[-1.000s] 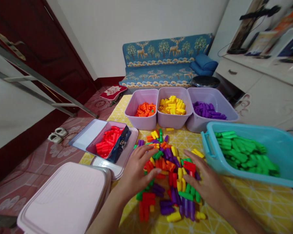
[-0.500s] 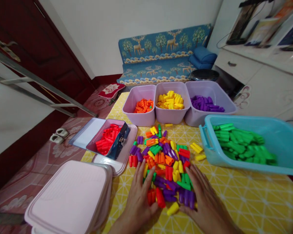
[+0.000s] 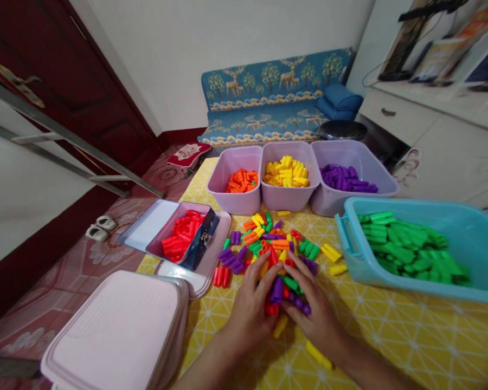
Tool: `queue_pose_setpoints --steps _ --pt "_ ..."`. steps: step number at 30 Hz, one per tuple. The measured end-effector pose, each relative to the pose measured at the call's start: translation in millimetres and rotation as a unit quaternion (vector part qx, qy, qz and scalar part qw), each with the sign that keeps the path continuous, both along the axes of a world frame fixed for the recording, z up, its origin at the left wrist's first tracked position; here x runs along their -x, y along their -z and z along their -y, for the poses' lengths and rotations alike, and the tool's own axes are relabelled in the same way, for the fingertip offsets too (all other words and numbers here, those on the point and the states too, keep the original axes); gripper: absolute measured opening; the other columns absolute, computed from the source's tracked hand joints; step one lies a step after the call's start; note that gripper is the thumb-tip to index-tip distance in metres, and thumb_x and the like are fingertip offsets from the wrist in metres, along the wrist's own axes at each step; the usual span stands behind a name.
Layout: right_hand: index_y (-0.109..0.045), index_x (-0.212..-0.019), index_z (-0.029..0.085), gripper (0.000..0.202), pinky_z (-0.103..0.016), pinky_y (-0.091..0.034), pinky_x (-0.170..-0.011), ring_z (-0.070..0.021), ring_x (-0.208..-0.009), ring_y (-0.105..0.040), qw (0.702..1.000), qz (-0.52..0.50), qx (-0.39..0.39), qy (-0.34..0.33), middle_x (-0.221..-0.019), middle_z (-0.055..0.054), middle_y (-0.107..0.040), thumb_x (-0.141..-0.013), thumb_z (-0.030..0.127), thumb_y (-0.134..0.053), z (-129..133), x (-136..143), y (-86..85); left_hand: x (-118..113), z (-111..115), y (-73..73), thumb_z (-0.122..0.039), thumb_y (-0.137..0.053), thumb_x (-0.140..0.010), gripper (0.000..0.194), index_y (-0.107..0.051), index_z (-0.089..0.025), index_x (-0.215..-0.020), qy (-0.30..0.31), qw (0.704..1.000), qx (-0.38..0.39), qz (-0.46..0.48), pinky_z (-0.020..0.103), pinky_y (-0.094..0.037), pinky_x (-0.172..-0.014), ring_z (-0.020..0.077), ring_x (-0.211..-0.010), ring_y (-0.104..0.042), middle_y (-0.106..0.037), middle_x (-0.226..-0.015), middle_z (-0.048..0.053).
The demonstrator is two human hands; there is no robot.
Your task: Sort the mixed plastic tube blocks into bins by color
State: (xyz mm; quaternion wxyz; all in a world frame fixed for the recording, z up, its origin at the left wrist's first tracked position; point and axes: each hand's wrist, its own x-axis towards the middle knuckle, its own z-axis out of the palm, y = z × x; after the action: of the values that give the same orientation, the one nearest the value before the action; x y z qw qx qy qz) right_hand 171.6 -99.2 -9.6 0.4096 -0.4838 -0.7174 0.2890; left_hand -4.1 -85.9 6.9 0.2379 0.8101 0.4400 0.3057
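Yellow tablecloth (image 3: 390, 319), colourful pieces (image 3: 276, 291) half-hidden behind both hands (image 3: 248, 306) (image 3: 318, 314)

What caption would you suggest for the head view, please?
Two hands cup multicoloured pieces on yellow cloth, with three lilac bins behind.

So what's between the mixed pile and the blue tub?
In the head view, yellow pieces lie on the cloth between the pile and the tub.

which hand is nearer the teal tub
Right. The right hand is at the near edge of the loose blocks, left of the tub; the left hand is left of that, farther away.
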Motion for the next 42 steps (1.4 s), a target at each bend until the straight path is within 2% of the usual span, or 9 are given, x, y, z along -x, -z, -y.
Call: queue_pose_setpoints --steps 5,10,13,17,20,24,32,37,42 --pt "-0.052 -0.129 0.025 0.044 -0.046 -0.035 -0.111 -0.0248 -0.136 -0.038 0.999 -0.024 -0.023 0.011 -0.145 -0.010 -0.043 -0.086 0.028 -0.059 -45.9 3.5 -20.9 -3.4 -51.4 -20.0 -0.004 -0.059 -0.067 0.081 -0.037 -0.026 -0.142 0.002 1.000 -0.028 -0.008 0.049 -0.034 -0.111 0.0289 -0.133 -0.037 -0.039 -0.146 0.010" --pt "-0.045 -0.135 0.023 0.047 -0.041 -0.048 -0.096 -0.0224 -0.119 -0.054 0.994 -0.066 -0.041 0.083 -0.141 -0.011 -0.046 -0.090 0.033 -0.052 -71.6 -1.8 -23.0 -5.3 -81.5 -16.6 -0.018 -0.069 -0.070 0.062 -0.053 -0.024 -0.130 -0.028 0.997 -0.053 -0.049 0.055 -0.034 -0.107 0.0322 -0.128 -0.040 -0.052 -0.135 0.010" --pt "-0.055 -0.124 0.022 0.033 -0.043 -0.045 -0.097 -0.0221 -0.110 -0.057 0.987 -0.051 -0.048 0.142 -0.126 -0.010 -0.057 -0.093 0.032 -0.046 -74.0 -8.3 -11.0 -6.0 -81.0 -7.6 -0.020 -0.071 -0.070 0.059 -0.056 -0.026 -0.126 -0.057 0.995 -0.071 -0.040 0.055 -0.032 -0.109 0.0321 -0.131 -0.037 -0.050 -0.138 0.008" --pt "-0.061 -0.112 0.020 0.028 -0.046 -0.044 -0.097 -0.0257 -0.110 -0.055 0.984 0.044 -0.072 0.156 -0.113 -0.010 -0.063 -0.087 0.031 -0.055 -74.1 -14.4 0.0 -6.9 -76.3 0.2 -0.023 -0.070 -0.074 0.043 -0.064 -0.027 -0.116 -0.076 0.994 -0.080 -0.012 0.052 -0.034 -0.108 0.0302 -0.129 -0.039 -0.054 -0.132 0.006" --pt "-0.060 -0.118 0.021 0.036 -0.047 -0.042 -0.098 -0.0272 -0.111 -0.053 0.982 0.117 -0.073 0.130 -0.115 -0.009 -0.063 -0.083 0.029 -0.058 -73.8 -13.2 -2.6 -7.3 -77.0 3.5 -0.020 -0.065 -0.078 0.035 -0.066 -0.027 -0.112 -0.102 0.992 -0.080 0.008 0.050 -0.036 -0.106 0.0287 -0.126 -0.043 -0.059 -0.126 0.006" --pt "-0.052 -0.132 0.022 0.053 -0.049 -0.036 -0.105 -0.0273 -0.121 -0.046 0.979 0.178 -0.070 0.069 -0.130 -0.007 -0.058 -0.079 0.021 -0.056 -74.0 -5.8 -11.9 -6.4 -80.4 6.7 -0.016 -0.064 -0.076 0.043 -0.062 -0.026 -0.118 -0.096 0.992 -0.083 0.010 0.049 -0.035 -0.107 0.0273 -0.125 -0.044 -0.059 -0.125 0.006" --pt "-0.061 -0.121 0.024 0.048 -0.043 -0.042 -0.097 -0.0238 -0.110 -0.055 0.976 0.203 -0.036 0.065 -0.119 -0.005 -0.063 -0.076 0.010 -0.051 -76.7 -2.1 -14.3 -3.9 -81.0 13.5 -0.004 -0.056 -0.073 0.071 -0.040 -0.022 -0.139 -0.118 0.988 -0.068 0.068 0.046 -0.032 -0.111 0.0263 -0.132 -0.040 -0.046 -0.140 0.011" --pt "-0.054 -0.132 0.024 0.051 -0.045 -0.040 -0.098 -0.0257 -0.116 -0.053 0.970 0.238 -0.029 0.041 -0.131 -0.006 -0.059 -0.081 0.018 -0.053 -77.4 -5.0 -14.8 -3.5 -82.4 16.7 -0.001 -0.050 -0.079 0.055 -0.054 -0.024 -0.128 -0.125 0.981 -0.078 0.126 0.042 -0.038 -0.108 0.0232 -0.126 -0.048 -0.053 -0.133 0.009" --pt "-0.066 -0.112 0.028 0.034 -0.042 -0.042 -0.093 -0.0232 -0.107 -0.059 0.971 0.230 -0.027 0.062 -0.115 -0.002 -0.068 -0.082 0.017 -0.055 -80.0 -4.6 -15.4 -4.1 -82.7 16.5 -0.008 -0.048 -0.087 0.041 -0.058 -0.024 -0.123 -0.137 0.977 -0.080 0.146 0.042 -0.039 -0.106 0.0221 -0.122 -0.051 -0.057 -0.128 0.009"
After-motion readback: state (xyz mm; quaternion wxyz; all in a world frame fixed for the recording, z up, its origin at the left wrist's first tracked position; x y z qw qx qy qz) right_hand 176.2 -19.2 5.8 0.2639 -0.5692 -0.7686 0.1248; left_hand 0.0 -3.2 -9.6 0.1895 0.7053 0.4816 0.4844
